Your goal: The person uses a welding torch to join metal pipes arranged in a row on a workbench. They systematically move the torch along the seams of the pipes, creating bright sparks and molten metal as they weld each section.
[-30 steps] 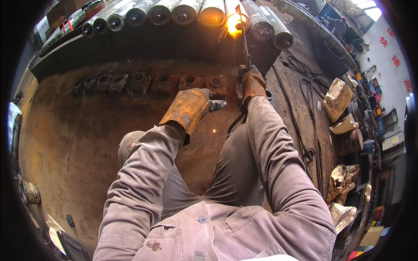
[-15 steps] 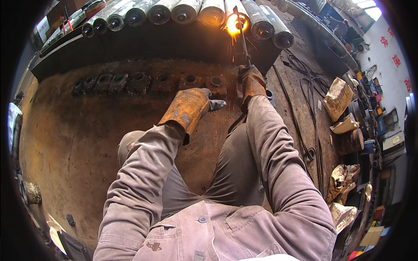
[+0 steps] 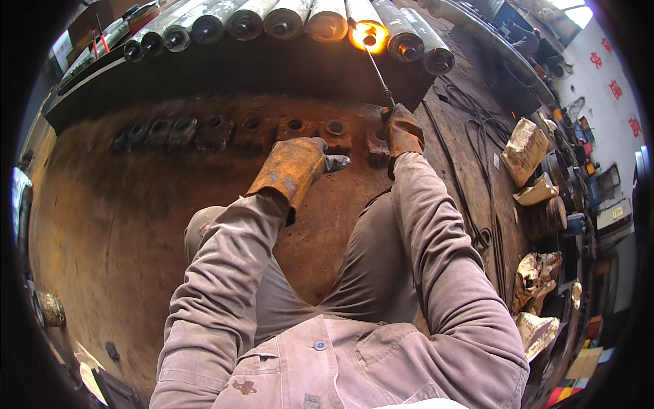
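Rust-brown, pitted metal floor (image 3: 116, 225) is spreading widely to the person's left and running forward to a long, black steel face (image 3: 225, 78), while looping black cables (image 3: 487, 157) and crumpled brown paper sacks (image 3: 524, 151) are crowding the right side, narrowing the room for moving there. Red painted characters (image 3: 615, 88) are running down a pale wall (image 3: 586, 88) beyond. Grey, round-ended metal rollers (image 3: 283, 24) are lying side by side above that steel face, and third from the right, a pale cylindrical metal roller (image 3: 362, 10) is glowing fiery orange at its near end. The right hand (image 3: 405, 133), in a scorched brown leather glove, is clamping the near end of a long, thin metal torch (image 3: 377, 70); its tip is reaching that glow, though I cannot tell whether it is touching. Dark metal blocks with round holes (image 3: 248, 140) are sitting in a row just beyond the left hand (image 3: 296, 167), whose worn orange-brown leather glove is curling, thumb jutting right; I cannot tell whether its fingers are gripping anything.
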`<state>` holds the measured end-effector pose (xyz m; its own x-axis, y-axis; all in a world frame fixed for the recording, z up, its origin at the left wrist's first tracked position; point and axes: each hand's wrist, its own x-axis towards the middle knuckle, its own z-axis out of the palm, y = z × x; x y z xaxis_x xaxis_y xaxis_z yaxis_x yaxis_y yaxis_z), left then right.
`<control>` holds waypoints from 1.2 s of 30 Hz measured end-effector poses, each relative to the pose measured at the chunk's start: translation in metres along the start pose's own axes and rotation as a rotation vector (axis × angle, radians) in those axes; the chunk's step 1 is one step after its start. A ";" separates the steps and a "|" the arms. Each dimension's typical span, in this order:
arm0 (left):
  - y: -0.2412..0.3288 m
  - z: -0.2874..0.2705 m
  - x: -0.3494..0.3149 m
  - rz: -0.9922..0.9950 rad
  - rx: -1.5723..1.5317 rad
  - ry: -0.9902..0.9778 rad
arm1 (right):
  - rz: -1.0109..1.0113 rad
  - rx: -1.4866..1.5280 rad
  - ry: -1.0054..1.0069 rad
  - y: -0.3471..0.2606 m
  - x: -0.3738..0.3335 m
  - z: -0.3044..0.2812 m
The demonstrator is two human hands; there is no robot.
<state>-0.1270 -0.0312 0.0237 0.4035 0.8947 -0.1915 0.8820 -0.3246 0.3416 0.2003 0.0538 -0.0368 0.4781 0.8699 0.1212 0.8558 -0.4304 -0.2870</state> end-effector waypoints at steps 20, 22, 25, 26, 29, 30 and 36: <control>0.014 -0.005 0.000 0.018 -0.047 -0.087 | 0.037 -0.157 0.015 0.132 0.130 0.042; 0.016 -0.001 0.003 0.031 -0.036 -0.084 | 0.037 -0.174 0.031 0.140 0.134 0.038; 0.006 0.009 0.003 0.063 -0.023 -0.036 | 0.032 -0.066 0.048 0.133 0.126 0.043; 0.003 0.011 0.004 0.095 -0.016 -0.011 | 0.032 -0.016 0.060 0.132 0.124 0.042; 0.016 0.009 0.005 0.090 -0.005 -0.041 | 0.041 -0.032 0.065 0.130 0.113 0.034; 0.014 0.006 0.003 0.023 -0.008 -0.080 | 0.029 -0.041 0.057 0.114 0.110 0.034; 0.010 0.008 0.007 -0.002 0.005 -0.103 | 0.020 -0.064 0.052 0.095 0.090 0.021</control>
<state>-0.1133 -0.0307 0.0187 0.4240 0.8592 -0.2863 0.8841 -0.3242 0.3364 0.3205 0.0960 -0.0736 0.5037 0.8478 0.1657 0.8559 -0.4639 -0.2286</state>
